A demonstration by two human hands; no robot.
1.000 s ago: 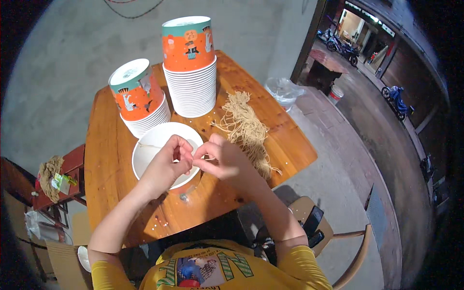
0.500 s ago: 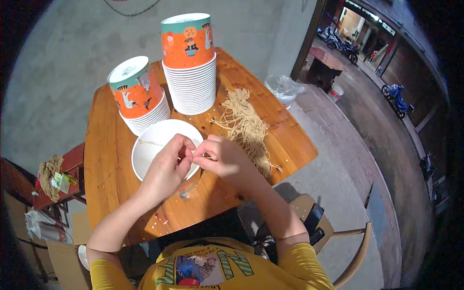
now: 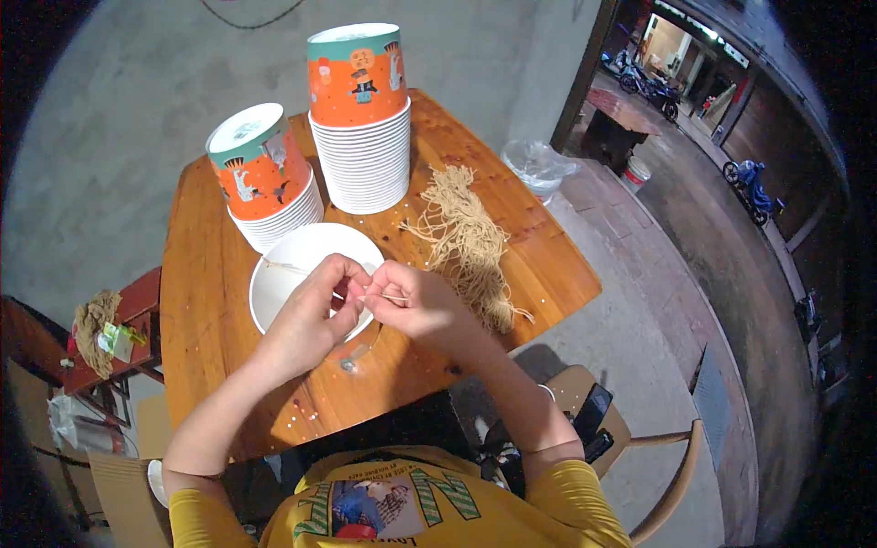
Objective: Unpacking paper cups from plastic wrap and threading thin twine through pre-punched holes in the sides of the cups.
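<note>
My left hand (image 3: 315,310) and my right hand (image 3: 416,306) meet fingertip to fingertip over the near edge of a white bowl (image 3: 292,265). Between them they pinch a thin tan string (image 3: 283,268) whose loose end trails left across the bowl's inside. A bundle of the same tan strings (image 3: 470,242) lies on the wooden table (image 3: 210,301) just right of my right hand. Behind the bowl stand two upside-down stacks of white paper bowls with orange printed sides, a short stack (image 3: 265,183) at the left and a taller stack (image 3: 361,119) beside it.
A small clear object (image 3: 352,356) lies on the table under my hands. A red stool with a tan string bundle (image 3: 96,320) stands at the left. A wooden chair (image 3: 639,447) is at my right, a clear plastic bag (image 3: 539,164) beyond the table, parked motorbikes outside.
My hands have stayed together over the bowl, with only small finger movements on the string. Nothing else has moved.
</note>
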